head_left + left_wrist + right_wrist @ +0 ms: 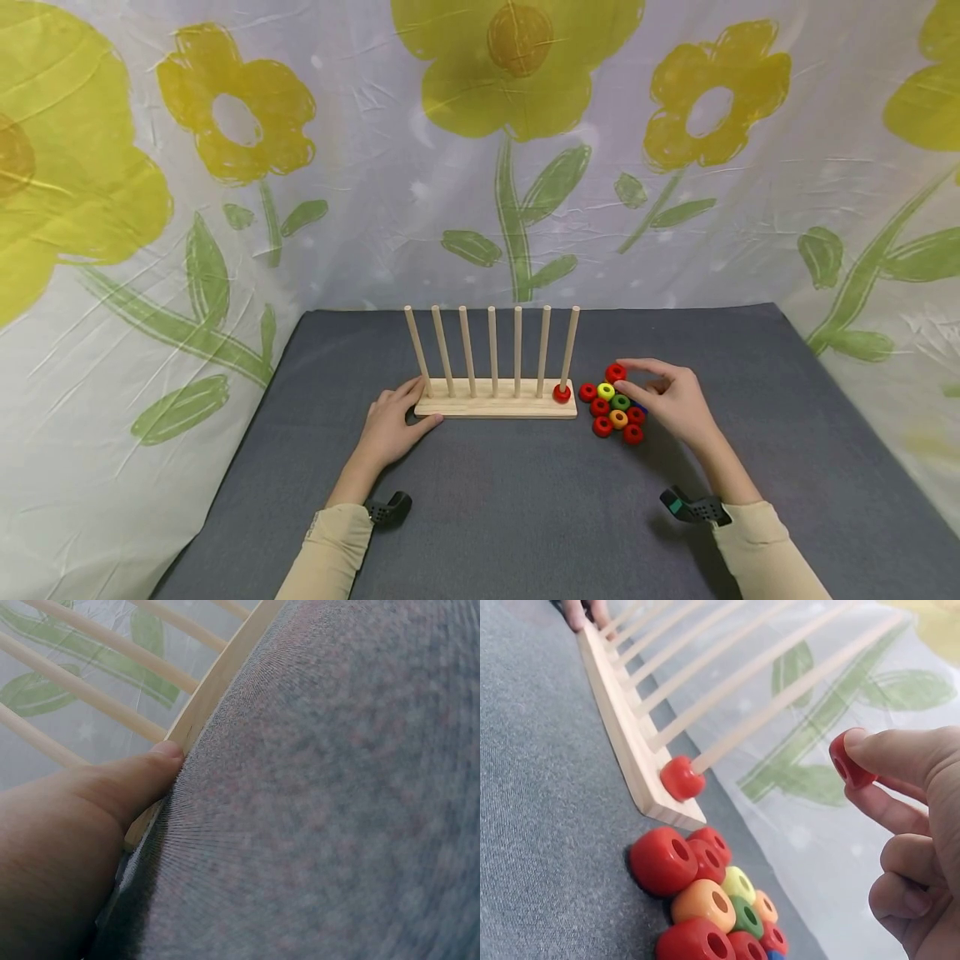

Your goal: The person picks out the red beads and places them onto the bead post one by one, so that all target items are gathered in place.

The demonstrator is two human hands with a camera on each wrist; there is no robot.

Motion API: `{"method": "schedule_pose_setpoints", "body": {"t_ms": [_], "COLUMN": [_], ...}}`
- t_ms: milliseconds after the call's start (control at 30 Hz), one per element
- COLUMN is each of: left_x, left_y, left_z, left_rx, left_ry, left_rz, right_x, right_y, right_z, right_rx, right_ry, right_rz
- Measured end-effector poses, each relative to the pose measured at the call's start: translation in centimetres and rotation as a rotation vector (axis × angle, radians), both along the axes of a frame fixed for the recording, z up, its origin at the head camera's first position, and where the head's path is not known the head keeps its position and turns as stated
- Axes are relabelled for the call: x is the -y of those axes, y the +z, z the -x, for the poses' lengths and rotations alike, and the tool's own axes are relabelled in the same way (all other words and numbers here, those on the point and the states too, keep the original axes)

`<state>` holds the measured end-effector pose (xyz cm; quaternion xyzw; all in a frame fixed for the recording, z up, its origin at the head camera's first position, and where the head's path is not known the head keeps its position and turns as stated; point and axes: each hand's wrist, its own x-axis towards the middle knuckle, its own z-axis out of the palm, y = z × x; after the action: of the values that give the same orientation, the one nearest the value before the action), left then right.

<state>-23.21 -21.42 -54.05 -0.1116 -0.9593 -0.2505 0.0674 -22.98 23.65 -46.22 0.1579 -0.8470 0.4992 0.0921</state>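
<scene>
1. Right hand [671, 404] is almost closed at the fingertips: it pinches one red bead [847, 761] between thumb and finger, while its other fingers are curled.
2. This bead is raised, apart from the pile of beads below it.
3. Left hand [390, 425] grips the left end of the wooden rack [495, 407], with its thumb at the front edge.
4. The rack has seven upright pegs in one row; on the rightmost peg sits another red bead [562, 394], down at the base.
5. Just beside the right end of the rack lie the loose beads: several red, with a yellow bead [606, 391], a green bead [620, 402], orange and blue among them.
6. Everything stands on a dark grey cloth [487, 517], before a flowered curtain [360, 233].
</scene>
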Motion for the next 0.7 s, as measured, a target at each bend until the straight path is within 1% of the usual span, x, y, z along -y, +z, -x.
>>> {"method": "schedule_pose_setpoints", "body": {"t_ms": [367, 567, 700], "left_x": [-0.08, -0.05, -0.02], "left_y": [-0.01, -0.01, 0.04], "left_z": [-0.03, -0.03, -0.08], "left_rx": [-0.034, -0.006, -0.015], "left_ry": [-0.006, 0.001, -0.005], "left_rz": [0.0, -0.001, -0.004], "right_x": [0.4, 0.31, 0.35], "right_y": [0.23, -0.04, 0.12], "right_z": [0.14, 0.29, 0.37], "right_rx": [0.002, 0.002, -0.016], "right_ry": [0.009, -0.002, -0.006], "right_rz": [0.02, 0.009, 0.014]}}
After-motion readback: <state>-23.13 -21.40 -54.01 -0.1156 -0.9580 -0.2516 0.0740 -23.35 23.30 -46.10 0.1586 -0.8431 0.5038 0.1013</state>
